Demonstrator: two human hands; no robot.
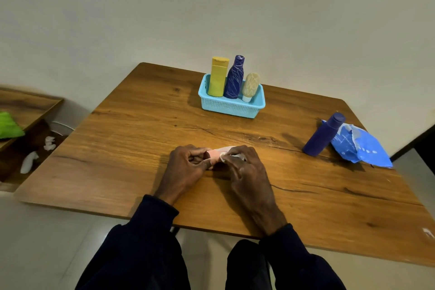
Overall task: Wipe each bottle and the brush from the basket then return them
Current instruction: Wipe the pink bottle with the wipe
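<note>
Take the table (131, 143) as a dial, with 6 o'clock at the edge nearest the person. Both hands meet just below its centre, toward 6 o'clock. The left hand (186, 167) has its fingers and thumb curled round one end of a small pink item (213, 156), which lies sideways just above the wood. So much of it is covered that I cannot tell whether it is a bottle or the brush. The right hand (244, 169) comes in from the 3 o'clock side of that item, fingers bent over a white wipe (223, 156) and pressing it against the pink surface.

At 12 o'clock, near the far edge, stands the light blue basket (231, 107). It holds three things in a row, touching one another: a yellow bottle (219, 77) upright on its 9 o'clock side, a dark blue bottle (234, 77) with pale scribbled lines in the middle, and a cream tube (250, 85) standing on its white cap on the 3 o'clock side.

At 3 o'clock a purple bottle (324, 134) stands on the table outside the basket, just beside a torn-open blue packet (362, 146) at the edge.

Off the table at 9 o'clock is a lower wooden shelf (28, 103) with a green cloth (8, 125) on it, and below it lie white wads (29, 161) — crumpled
</note>
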